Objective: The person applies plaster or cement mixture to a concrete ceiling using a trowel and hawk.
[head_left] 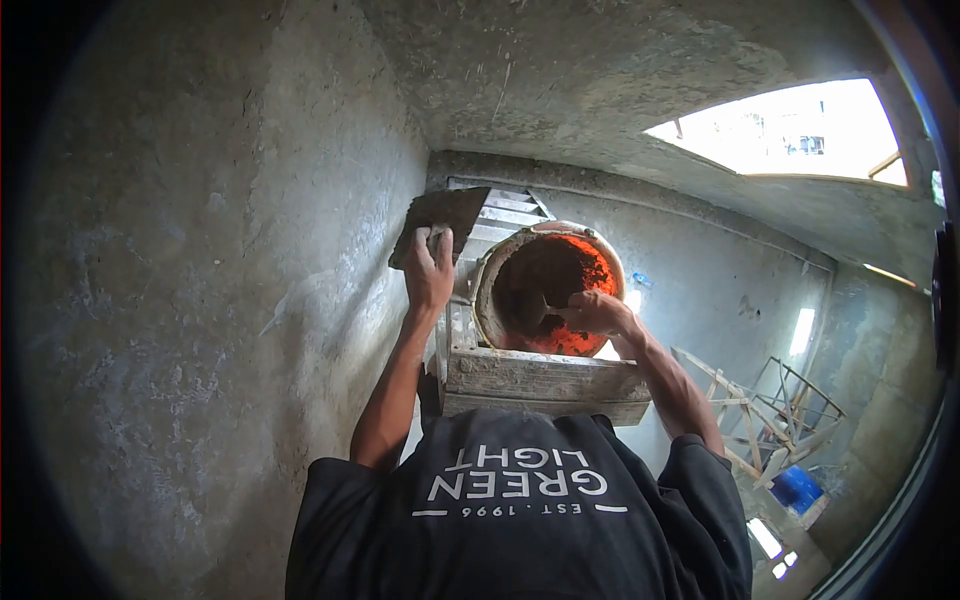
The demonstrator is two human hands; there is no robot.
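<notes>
My left hand (430, 268) is raised beside the wall, its dusty fingers closed on a flat, dark plasterer's board (452, 208) with angular corners. To the right of it, a round bucket (483, 312) faces me with its mouth, orange inside and crusted with grey mortar around the rim. Inside the bucket's mouth, my right hand (597, 312) grips a small trowel (530, 308). The trowel's blade is dark and hard to separate from the mortar (540, 265) behind it.
Wooden planks (545, 375) form a stand in front of the bucket, with a ladder (510, 205) behind. A rough grey wall (230, 300) rises close on my left. At the lower right are a wooden frame (760, 415) and a blue container (796, 489). A bright window opening (800, 125) is upper right.
</notes>
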